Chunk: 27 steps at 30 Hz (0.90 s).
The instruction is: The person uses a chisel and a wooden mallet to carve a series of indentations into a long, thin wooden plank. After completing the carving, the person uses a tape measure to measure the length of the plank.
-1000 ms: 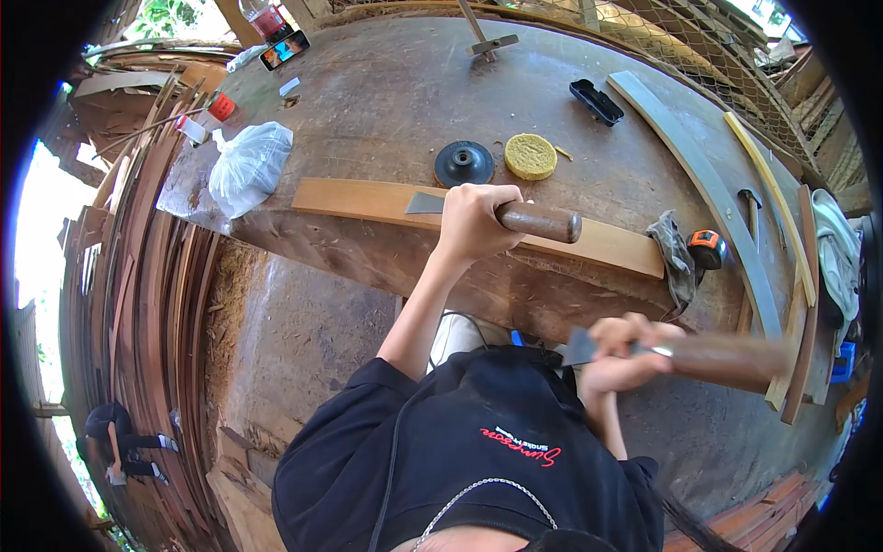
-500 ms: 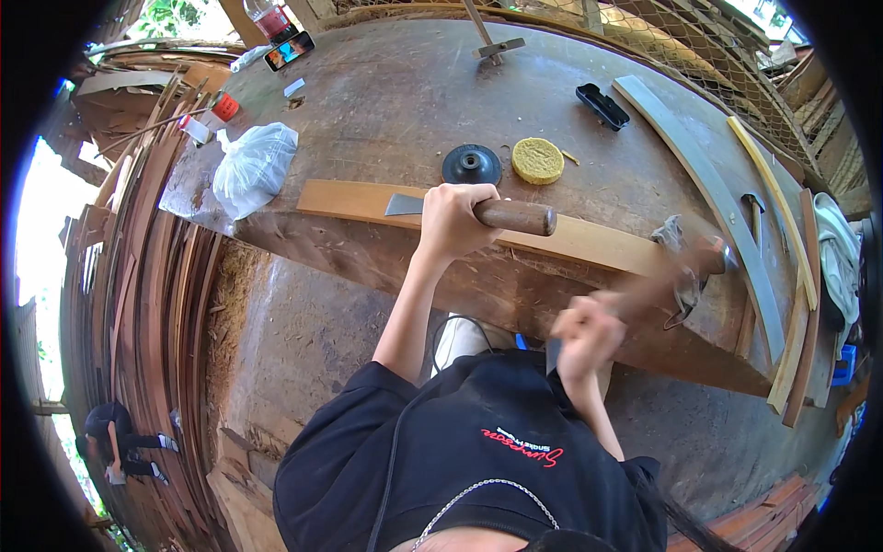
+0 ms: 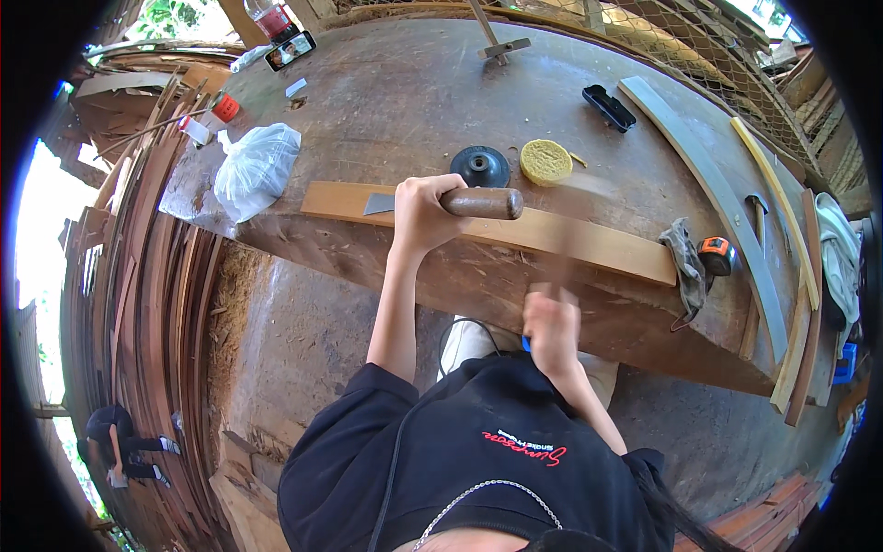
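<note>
While left fingers grip, chisel runs crosswise, blade leftward; right fingers clench tool.

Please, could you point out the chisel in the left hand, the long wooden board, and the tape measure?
Chisel (image 3: 487, 202), head view: on its wooden handle.
Long wooden board (image 3: 614, 247), head view: on its top face, toward the right end.
Tape measure (image 3: 717, 257), head view: on its case.

Tool in right grip blurred; outline indeterminate. Left grip covers middle of chisel. Bottle cropped by upper edge.
</note>
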Each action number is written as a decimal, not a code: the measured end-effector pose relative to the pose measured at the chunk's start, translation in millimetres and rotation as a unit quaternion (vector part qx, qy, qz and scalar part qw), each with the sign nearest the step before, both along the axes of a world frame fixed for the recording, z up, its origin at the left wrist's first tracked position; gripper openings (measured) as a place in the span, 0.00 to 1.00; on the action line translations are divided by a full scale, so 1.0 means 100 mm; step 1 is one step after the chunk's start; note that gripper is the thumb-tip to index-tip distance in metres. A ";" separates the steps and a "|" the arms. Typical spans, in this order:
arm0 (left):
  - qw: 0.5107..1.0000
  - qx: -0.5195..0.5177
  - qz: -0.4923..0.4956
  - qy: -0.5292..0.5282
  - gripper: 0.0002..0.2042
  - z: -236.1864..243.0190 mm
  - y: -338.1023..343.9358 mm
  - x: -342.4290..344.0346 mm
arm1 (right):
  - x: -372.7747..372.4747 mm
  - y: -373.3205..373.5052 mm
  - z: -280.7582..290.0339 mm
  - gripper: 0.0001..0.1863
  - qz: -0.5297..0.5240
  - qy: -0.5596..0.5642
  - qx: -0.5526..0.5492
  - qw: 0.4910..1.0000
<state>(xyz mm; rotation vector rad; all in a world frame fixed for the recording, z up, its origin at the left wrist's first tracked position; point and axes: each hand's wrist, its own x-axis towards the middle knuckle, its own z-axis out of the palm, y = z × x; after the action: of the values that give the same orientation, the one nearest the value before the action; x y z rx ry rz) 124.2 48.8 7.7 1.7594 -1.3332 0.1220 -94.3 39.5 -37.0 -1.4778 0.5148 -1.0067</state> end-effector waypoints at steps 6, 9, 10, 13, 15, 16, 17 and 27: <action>0.999 0.012 0.048 0.019 0.04 0.04 0.18 0.28 | -0.08 -0.30 0.04 0.22 -0.073 0.029 0.033 0.996; 0.999 -0.009 0.046 0.025 0.04 0.05 0.27 0.34 | -0.03 -0.32 0.38 0.24 -0.116 -0.149 0.051 0.981; 0.999 -0.017 0.037 0.031 0.05 0.04 0.25 0.33 | 0.06 -0.22 0.38 0.24 -0.139 -0.191 0.037 0.971; 1.000 0.004 0.026 0.013 0.05 0.06 0.18 0.29 | 0.37 0.18 0.12 0.28 -0.127 -0.199 0.038 0.971; 0.999 0.001 0.045 0.007 0.05 0.02 0.19 0.33 | 0.38 0.25 -0.13 0.17 0.040 0.086 -0.030 0.995; 0.999 0.001 0.054 0.002 0.05 0.00 0.21 0.35 | 0.38 0.23 -0.11 0.16 0.053 0.120 -0.051 0.990; 0.998 0.008 0.055 -0.001 0.05 0.01 0.23 0.37 | 0.38 0.19 -0.08 0.15 0.064 0.153 -0.073 0.984; 0.999 0.019 0.046 0.002 0.05 0.04 0.27 0.40 | 0.44 0.08 0.30 0.25 -0.163 -0.310 -0.026 0.936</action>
<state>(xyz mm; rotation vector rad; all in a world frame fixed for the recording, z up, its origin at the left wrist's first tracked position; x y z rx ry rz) 164.2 75.8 11.4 1.8528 -1.2600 0.1440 -50.0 47.0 -7.3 -1.0481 0.2737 -1.6800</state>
